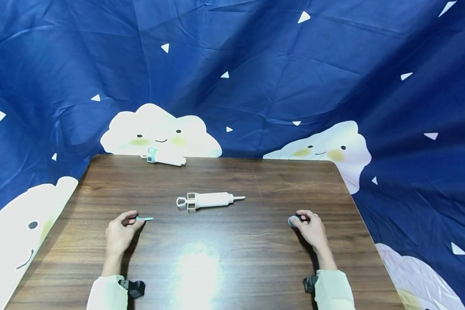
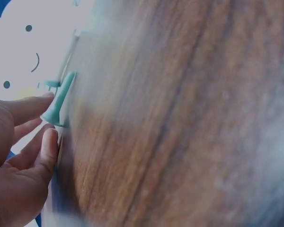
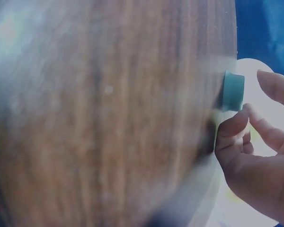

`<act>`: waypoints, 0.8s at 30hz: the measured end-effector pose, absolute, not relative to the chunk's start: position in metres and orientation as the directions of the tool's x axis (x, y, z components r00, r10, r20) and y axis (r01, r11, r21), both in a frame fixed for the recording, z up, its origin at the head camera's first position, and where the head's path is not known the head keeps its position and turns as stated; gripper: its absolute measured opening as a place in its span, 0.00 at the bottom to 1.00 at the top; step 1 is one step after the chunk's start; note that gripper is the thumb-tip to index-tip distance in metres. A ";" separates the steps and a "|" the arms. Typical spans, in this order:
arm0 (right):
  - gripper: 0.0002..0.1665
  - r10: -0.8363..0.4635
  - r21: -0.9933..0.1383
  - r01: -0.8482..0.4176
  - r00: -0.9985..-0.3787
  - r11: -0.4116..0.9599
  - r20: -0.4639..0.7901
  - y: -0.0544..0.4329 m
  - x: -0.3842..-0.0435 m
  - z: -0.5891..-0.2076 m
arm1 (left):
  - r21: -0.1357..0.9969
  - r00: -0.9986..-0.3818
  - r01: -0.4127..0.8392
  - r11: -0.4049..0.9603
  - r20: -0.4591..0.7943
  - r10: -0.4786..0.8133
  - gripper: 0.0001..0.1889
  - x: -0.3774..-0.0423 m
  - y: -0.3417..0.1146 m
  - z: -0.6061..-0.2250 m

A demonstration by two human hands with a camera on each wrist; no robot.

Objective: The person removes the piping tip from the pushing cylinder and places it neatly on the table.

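Observation:
My left hand (image 1: 121, 232) is at the left of the table, thumb and fingers spaced around the flared base of a small teal nozzle (image 2: 65, 97). The nozzle lies with its narrow tip pointing right; whether the fingertips touch it is unclear. At the right of the table my right hand (image 1: 313, 230) has its thumb and fingers around a short, round teal cap (image 3: 234, 91). A gap shows between the forefinger and the cap in the right wrist view; the thumb is close beneath it. Between the hands, farther back, lies a white plunger syringe (image 1: 213, 199) with a ring handle and thin tip.
A second white syringe (image 1: 169, 159) with a teal collar lies at the table's back left edge. The brown wooden table (image 1: 248, 267) has a bright glare near its front. Behind it hangs a blue cloth (image 1: 252, 99) with clouds and triangles.

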State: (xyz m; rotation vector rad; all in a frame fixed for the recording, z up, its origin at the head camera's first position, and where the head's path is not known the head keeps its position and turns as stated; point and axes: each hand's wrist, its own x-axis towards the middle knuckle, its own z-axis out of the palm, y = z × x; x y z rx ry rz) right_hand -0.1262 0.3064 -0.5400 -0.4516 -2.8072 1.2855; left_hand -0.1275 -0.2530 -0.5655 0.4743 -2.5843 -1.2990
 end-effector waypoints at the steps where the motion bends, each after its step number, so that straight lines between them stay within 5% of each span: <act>1: 0.24 0.269 -0.746 0.248 -0.958 0.618 -0.096 0.306 -0.126 -0.539 | 0.809 -0.927 -0.180 0.559 0.051 -0.372 0.20 -0.128 -0.253 -0.565; 11: 0.20 0.298 -0.784 0.199 -0.954 0.589 -0.018 0.302 -0.128 -0.523 | 0.774 -0.935 -0.106 0.624 0.136 -0.328 0.22 -0.128 -0.253 -0.555; 24: 0.19 0.147 -0.925 -0.002 -0.987 0.379 0.063 0.275 -0.135 -0.494 | 0.813 -0.958 0.045 0.580 0.200 -0.206 0.27 -0.137 -0.237 -0.537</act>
